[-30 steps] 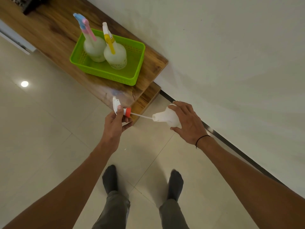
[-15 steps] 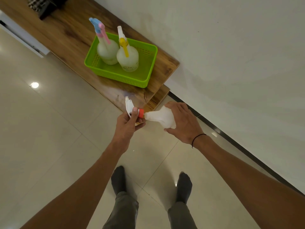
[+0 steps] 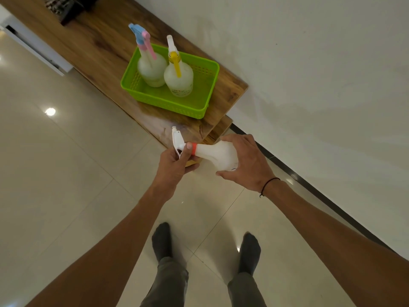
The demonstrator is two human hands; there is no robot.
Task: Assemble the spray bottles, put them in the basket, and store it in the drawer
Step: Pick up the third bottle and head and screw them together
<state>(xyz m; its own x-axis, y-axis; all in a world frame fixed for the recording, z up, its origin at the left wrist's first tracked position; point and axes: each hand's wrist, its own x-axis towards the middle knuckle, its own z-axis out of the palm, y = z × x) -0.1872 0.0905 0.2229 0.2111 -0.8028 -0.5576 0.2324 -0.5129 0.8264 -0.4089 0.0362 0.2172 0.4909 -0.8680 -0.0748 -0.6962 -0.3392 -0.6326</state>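
A white spray bottle lies sideways in front of me, with my right hand wrapped around its body. Its white trigger head with a red collar sits against the bottle's neck, and my left hand grips it, thumb beside the red ring. On the wooden cabinet top stands a green basket. Inside it are two assembled bottles: one with a blue and pink sprayer and one with a white and yellow sprayer.
A white wall runs along the right with a dark skirting strip at floor level. A white cabinet front shows at upper left below the wooden top. Glossy beige floor tiles lie under my socked feet. Dark objects sit on the far cabinet end.
The trigger head's tube has slid fully into the bottle and the red collar now meets the neck. My hands came together, and the camera view has shifted so the basket sits lower and further right.
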